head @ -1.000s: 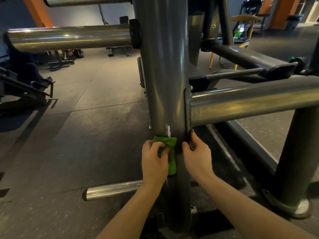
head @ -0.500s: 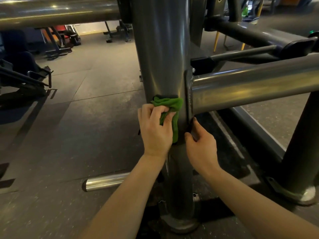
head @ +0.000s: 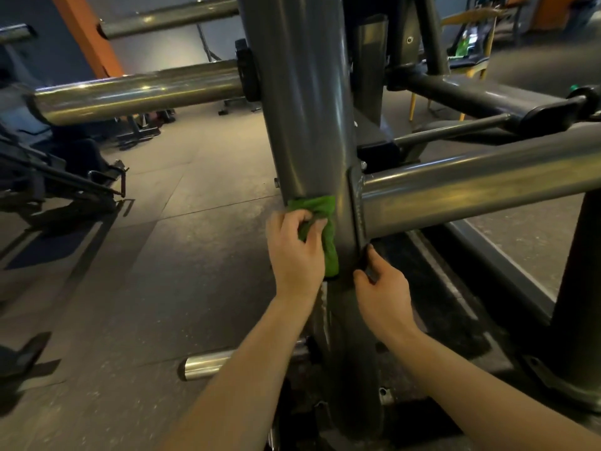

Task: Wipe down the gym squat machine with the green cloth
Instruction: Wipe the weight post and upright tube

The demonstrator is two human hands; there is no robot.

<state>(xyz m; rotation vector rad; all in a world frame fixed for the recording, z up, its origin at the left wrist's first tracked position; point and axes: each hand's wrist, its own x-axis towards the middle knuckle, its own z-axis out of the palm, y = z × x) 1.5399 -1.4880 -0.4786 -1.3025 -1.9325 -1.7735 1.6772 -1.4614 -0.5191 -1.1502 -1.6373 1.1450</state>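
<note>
Both on upright (head: 302,125) | left hand (head: 297,252) grips green cloth (head: 330,252) | right hand (head: 385,294) grips upright

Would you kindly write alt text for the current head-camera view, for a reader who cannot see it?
A person's left hand presses a crumpled green cloth against the thick grey upright steel post of a gym squat machine, level with where a horizontal grey tube joins it. The right hand holds the post's right side slightly lower.
</note>
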